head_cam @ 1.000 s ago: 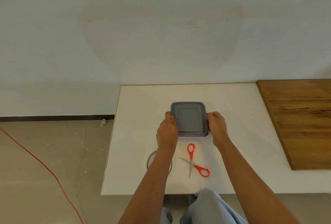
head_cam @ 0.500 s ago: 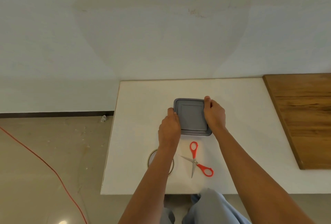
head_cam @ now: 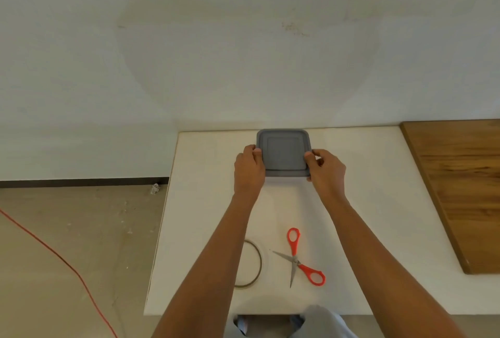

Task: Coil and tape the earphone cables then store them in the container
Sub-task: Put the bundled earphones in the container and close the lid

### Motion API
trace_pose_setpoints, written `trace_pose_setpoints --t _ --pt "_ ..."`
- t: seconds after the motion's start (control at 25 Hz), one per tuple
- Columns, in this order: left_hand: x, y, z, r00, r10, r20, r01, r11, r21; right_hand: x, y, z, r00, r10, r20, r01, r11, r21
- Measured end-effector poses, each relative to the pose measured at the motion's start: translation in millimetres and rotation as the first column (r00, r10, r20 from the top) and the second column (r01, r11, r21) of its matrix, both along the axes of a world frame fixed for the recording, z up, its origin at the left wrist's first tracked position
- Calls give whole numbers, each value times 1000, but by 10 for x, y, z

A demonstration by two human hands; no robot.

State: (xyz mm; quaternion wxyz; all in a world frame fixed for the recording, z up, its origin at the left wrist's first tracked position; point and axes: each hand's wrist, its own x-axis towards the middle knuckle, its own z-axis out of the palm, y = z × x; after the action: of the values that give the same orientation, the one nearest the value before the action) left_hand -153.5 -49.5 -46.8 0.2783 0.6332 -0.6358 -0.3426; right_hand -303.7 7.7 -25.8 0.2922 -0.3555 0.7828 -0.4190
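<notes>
Container (head_cam: 282, 152) sitting at the far edge of the white table (head_cam: 378, 229), close to the wall, roughly midway along that edge. It is lying flat, lid facing up. Its outline is nearly square, so no long axis is showing; its sides are running parallel with the table edges. The lid is grey with rounded corners, a raised rim and a shallow square panel stepped into the middle. It is covering the box fully, and only a pale sliver of the body is showing under the near edge. The contents are hidden.

Left hand (head_cam: 249, 168) is gripping the container's left side, thumb tip lying on the lid rim and fingers curling down over the edge. Right hand (head_cam: 326, 172) is gripping the right side the same way, thumb on the rim and fingers curling round the side. Both forearms are reaching out across the table from the near edge.

Scissors (head_cam: 299, 259) with red handles are lying on the near part of the table between the forearms, blades spread apart, one tip pointing left and the other pointing near. Tape roll (head_cam: 255, 264), a thin ring, is lying just left of the scissors, partly hidden under the left forearm.

Wooden board (head_cam: 465, 189) is resting on the right end of the table, well apart from the container. Red cord (head_cam: 54, 251) is trailing across the floor on the left.
</notes>
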Motion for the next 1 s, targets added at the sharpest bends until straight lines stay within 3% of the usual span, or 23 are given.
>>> trace_pose_setpoints --t 0.2,0.32,0.44,0.52,0.6,0.64,0.68,0.72,0.76,0.88,1.0 --pt "25 -147 6 1000 -27 -4 27 998 59 52 -218 -75 1000 4 28 -4 1000 -6" --pt "99 -28 86 998 -30 -52 36 992 119 71 -116 -48 995 -31 -92 38 996 75" --pt "293 213 206 996 30 -85 -15 985 173 288 366 36 990 -118 -74 117 993 -10" --pt "404 421 294 995 50 -83 -30 974 223 584 731 56 986 164 -42 -157 978 138" --pt "445 629 381 997 47 -65 -29 967 255 906 951 49 824 563 -60 -482 753 448" --pt "446 724 442 997 47 -58 -31 965 259 1033 1016 15 721 688 -75 -544 631 553" --pt "451 800 493 997 54 -53 -39 966 255 1130 1045 -17 651 752 -102 -559 567 605" --pt "457 863 531 996 66 -57 -50 969 242 1182 1056 -63 626 767 -139 -554 563 613" --pt "466 928 562 995 76 -67 -59 974 217 1183 1053 -99 638 753 -160 -541 587 603" --pt "493 1105 617 990 91 -104 -83 993 83 882 997 -52 912 410 4 -371 821 434" --pt "412 1216 526 997 63 -37 -63 998 -12 289 927 168 994 21 103 -52 949 311"
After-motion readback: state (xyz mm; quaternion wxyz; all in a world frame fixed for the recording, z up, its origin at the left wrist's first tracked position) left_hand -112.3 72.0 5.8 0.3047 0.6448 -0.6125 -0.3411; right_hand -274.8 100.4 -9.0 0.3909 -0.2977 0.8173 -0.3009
